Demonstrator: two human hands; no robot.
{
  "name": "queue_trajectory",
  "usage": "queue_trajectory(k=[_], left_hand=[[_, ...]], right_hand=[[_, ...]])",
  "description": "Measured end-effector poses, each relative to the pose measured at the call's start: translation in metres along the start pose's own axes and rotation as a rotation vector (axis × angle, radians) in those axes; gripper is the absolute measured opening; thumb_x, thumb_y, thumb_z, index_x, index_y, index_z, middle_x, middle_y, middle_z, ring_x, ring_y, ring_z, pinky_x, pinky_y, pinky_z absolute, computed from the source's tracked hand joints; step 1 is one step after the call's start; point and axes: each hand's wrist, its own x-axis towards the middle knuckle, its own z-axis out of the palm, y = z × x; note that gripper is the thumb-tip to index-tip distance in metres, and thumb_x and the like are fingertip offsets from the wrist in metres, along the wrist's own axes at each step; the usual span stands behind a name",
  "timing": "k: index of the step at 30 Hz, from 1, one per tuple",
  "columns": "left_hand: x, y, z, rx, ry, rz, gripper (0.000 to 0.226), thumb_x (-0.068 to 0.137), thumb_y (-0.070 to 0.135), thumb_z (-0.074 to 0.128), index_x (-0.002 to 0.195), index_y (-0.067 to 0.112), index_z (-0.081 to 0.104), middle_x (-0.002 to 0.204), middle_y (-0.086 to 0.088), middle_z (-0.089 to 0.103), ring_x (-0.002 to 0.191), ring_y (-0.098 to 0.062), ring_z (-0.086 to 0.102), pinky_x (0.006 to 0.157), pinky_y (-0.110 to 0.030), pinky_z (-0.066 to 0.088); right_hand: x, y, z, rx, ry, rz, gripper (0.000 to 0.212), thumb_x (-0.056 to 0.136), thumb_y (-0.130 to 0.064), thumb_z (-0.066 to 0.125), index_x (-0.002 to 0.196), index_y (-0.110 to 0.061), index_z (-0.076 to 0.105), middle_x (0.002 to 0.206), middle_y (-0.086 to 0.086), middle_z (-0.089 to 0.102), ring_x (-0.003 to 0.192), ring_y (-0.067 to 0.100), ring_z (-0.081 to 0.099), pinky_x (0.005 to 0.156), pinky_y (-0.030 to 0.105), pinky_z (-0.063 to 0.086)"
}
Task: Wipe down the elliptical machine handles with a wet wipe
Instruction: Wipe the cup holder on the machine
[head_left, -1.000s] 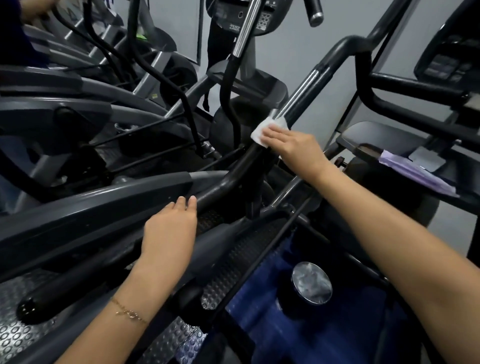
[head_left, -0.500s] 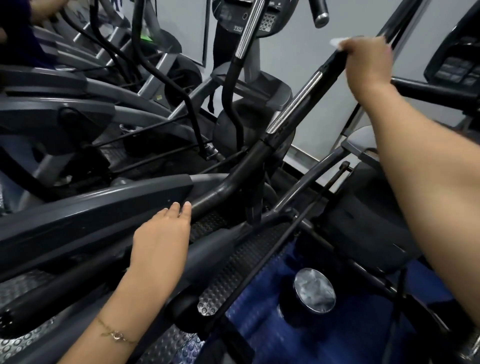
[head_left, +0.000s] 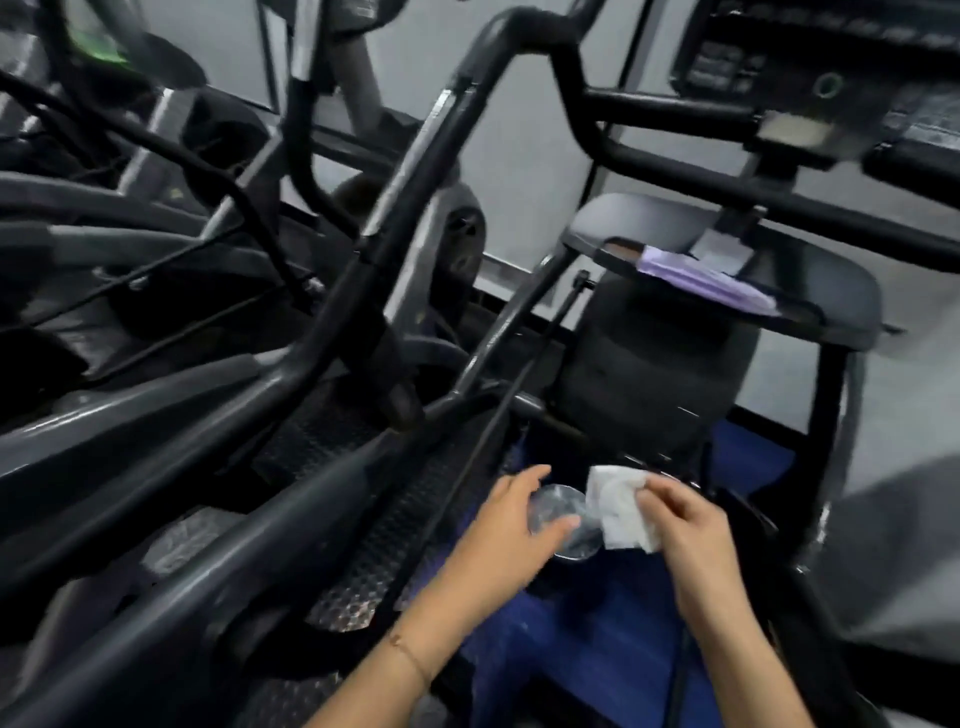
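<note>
Wipe (head_left: 618, 506) pinched between right hand (head_left: 691, 525) fingers, held low, well clear of handle (head_left: 415, 161). Left hand (head_left: 511, 525) just beside it, fingers apart, loose, holding nothing. Likely refolding: turn clean face out, wrap bar, stroke full length.

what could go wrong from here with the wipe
The right hand pinches the wet wipe only by one side above the blue floor, so it could drop and pick up dirt. The purple packet lies near the rim of the grey cover and might slide off.
</note>
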Motion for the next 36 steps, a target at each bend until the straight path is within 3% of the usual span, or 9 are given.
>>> queue_trajectory(k=[3, 8, 9, 12, 15, 22, 27, 33, 36], left_hand=[[0.023, 0.014, 0.041, -0.355, -0.114, -0.057, 0.048, 0.088, 0.016, 0.064, 0.133, 0.014, 0.047, 0.107, 0.001, 0.059, 0.09, -0.009, 0.058, 0.082, -0.019, 0.049], [0.051, 0.049, 0.073, -0.369, -0.171, 0.022, 0.007, 0.088, 0.004, 0.061, 0.09, 0.011, 0.064, 0.067, 0.004, 0.059, 0.052, 0.004, 0.056, 0.051, -0.012, 0.047], [0.056, 0.055, 0.076, -0.342, -0.157, 0.039, 0.013, 0.088, 0.003, 0.062, 0.079, 0.013, 0.063, 0.063, 0.003, 0.059, 0.048, 0.004, 0.054, 0.049, -0.011, 0.046], [0.072, 0.064, 0.082, -0.353, -0.151, 0.031, 0.024, 0.088, 0.004, 0.061, 0.068, 0.016, 0.058, 0.062, -0.001, 0.057, 0.055, -0.007, 0.054, 0.051, -0.017, 0.048], [0.093, 0.064, 0.086, -0.43, -0.225, -0.009, 0.01, 0.09, 0.004, 0.058, 0.081, 0.006, 0.062, 0.069, -0.007, 0.057, 0.062, -0.014, 0.055, 0.05, -0.015, 0.05], [0.173, 0.027, 0.101, -0.464, -0.292, -0.123, 0.013, 0.091, 0.0, 0.056, 0.102, 0.0, 0.063, 0.076, -0.005, 0.061, 0.065, -0.01, 0.06, 0.054, -0.016, 0.05], [0.248, -0.029, 0.129, -0.364, -0.23, -0.275, 0.022, 0.088, -0.006, 0.057, 0.074, 0.011, 0.058, 0.069, -0.005, 0.058, 0.045, -0.001, 0.058, 0.043, -0.013, 0.048], [0.327, -0.086, 0.164, -0.289, -0.13, -0.299, 0.018, 0.086, -0.002, 0.061, 0.074, 0.011, 0.062, 0.072, -0.005, 0.064, 0.064, -0.013, 0.062, 0.049, -0.015, 0.053], [0.364, -0.106, 0.177, -0.251, -0.146, -0.309, 0.007, 0.087, 0.002, 0.061, 0.092, 0.003, 0.065, 0.078, -0.008, 0.066, 0.069, -0.016, 0.063, 0.055, -0.019, 0.054]], right_hand=[[-0.011, -0.002, -0.02, 0.003, 0.013, 0.012, 0.02, 0.086, 0.011, 0.053, 0.096, -0.001, 0.067, 0.081, 0.005, 0.069, 0.07, 0.006, 0.062, 0.061, 0.008, 0.049], [-0.004, -0.013, -0.053, -0.019, 0.163, -0.054, 0.019, 0.083, 0.008, 0.06, 0.083, -0.011, 0.062, 0.079, -0.001, 0.063, 0.072, 0.01, 0.058, 0.064, 0.012, 0.048], [-0.001, -0.015, -0.058, -0.05, 0.171, -0.076, 0.018, 0.083, 0.005, 0.061, 0.081, -0.012, 0.062, 0.078, -0.002, 0.063, 0.072, 0.01, 0.057, 0.065, 0.014, 0.047], [0.006, -0.011, -0.066, -0.113, 0.093, -0.066, 0.005, 0.084, -0.012, 0.067, 0.086, -0.017, 0.069, 0.085, -0.007, 0.069, 0.078, 0.004, 0.063, 0.072, 0.012, 0.048], [0.017, 0.002, -0.065, -0.125, 0.109, -0.047, 0.015, 0.082, -0.011, 0.069, 0.095, -0.018, 0.07, 0.091, -0.006, 0.07, 0.082, 0.003, 0.063, 0.073, 0.011, 0.048], [0.086, 0.049, -0.057, 0.259, 0.114, 0.345, 0.012, 0.087, -0.001, 0.06, 0.092, -0.01, 0.067, 0.076, 0.003, 0.067, 0.064, 0.009, 0.062, 0.048, 0.014, 0.049], [0.147, 0.119, -0.034, 0.223, 0.181, 0.466, 0.012, 0.086, 0.005, 0.06, 0.083, -0.006, 0.065, 0.076, 0.007, 0.064, 0.067, 0.013, 0.058, 0.045, 0.013, 0.049], [0.22, 0.192, -0.014, 0.123, 0.208, 0.489, 0.019, 0.085, 0.004, 0.061, 0.076, -0.012, 0.065, 0.081, 0.009, 0.065, 0.067, 0.014, 0.059, 0.051, 0.017, 0.049], [0.258, 0.227, -0.008, 0.022, 0.203, 0.515, 0.013, 0.084, 0.001, 0.063, 0.096, 0.0, 0.068, 0.088, 0.011, 0.065, 0.071, 0.016, 0.06, 0.049, 0.017, 0.048]])
